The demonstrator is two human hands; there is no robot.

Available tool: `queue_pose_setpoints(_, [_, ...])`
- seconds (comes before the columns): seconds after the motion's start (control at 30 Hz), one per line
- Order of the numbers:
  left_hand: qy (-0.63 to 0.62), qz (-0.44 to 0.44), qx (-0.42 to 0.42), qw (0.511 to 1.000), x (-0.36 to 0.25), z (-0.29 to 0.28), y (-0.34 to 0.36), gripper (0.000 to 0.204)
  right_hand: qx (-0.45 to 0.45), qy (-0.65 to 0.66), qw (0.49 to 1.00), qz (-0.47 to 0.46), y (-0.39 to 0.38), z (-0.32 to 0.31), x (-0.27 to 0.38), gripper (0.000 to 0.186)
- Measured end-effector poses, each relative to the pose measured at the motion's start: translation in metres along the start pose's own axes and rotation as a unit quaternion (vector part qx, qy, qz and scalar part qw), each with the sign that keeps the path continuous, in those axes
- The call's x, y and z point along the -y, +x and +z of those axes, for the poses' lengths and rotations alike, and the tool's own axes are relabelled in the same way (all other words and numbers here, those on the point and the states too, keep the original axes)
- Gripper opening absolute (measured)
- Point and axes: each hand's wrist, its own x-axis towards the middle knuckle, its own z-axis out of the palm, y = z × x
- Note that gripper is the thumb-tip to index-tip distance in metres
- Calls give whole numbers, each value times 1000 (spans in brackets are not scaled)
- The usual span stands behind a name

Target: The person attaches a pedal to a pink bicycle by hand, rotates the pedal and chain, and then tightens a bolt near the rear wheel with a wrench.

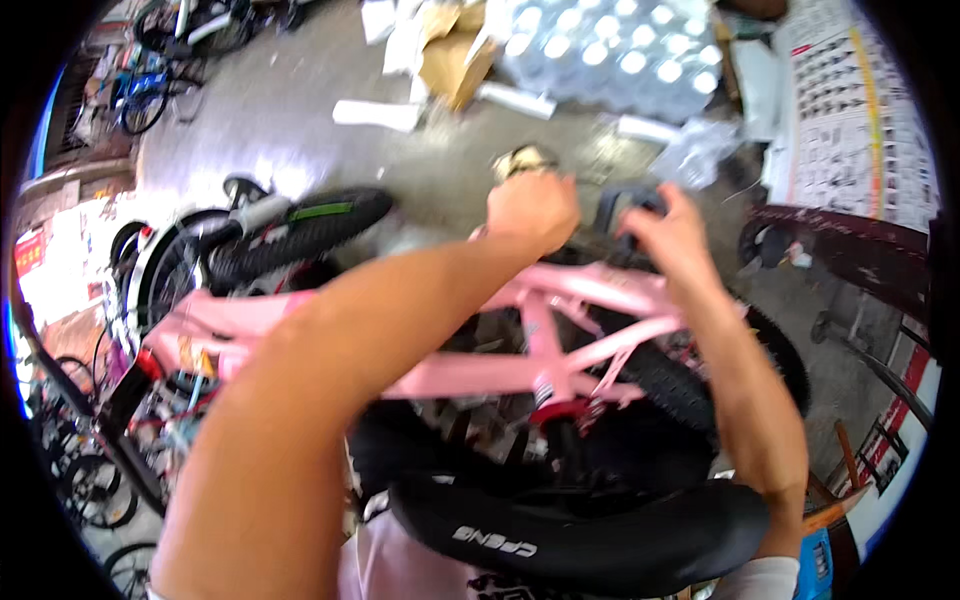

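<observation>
Right hand (680, 238): fingers pinching pedal (642, 199); left hand (535, 212): near frame (470, 374) (fingers turned away, cannot tell their state)

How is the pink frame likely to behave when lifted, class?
The pink frame will probably feel stiff, since its thick tubes join at several points. It may feel unbalanced, with the broad saddle mounted on it. Its smooth-looking finish could be slightly slippery.
</observation>
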Motion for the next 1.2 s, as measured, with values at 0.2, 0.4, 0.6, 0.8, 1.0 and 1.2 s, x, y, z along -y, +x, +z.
queue_pose_setpoints(0.2, [-16,4,31,999,2,6,12,52,26,103,994,20,7,-6,-9,29])
queue_pose_setpoints(0.4, [-52,-17,55,997,1,-5,11,52,40,123,991,27,8,-2,-5,30])
queue_pose_setpoints(0.6, [-22,63,90,994,-2,-12,1,48,-3,95,995,18,4,-2,-23,29])
queue_pose_setpoints(0.8, [-66,19,52,996,2,11,24,45,-9,64,998,-12,24,-2,-24,33])
queue_pose_setpoints(1.0, [-61,34,52,996,17,24,27,49,-2,64,998,-13,19,3,-20,27])
queue_pose_setpoints(1.2, [-70,31,85,993,9,10,23,50,17,130,991,22,7,0,-7,25])
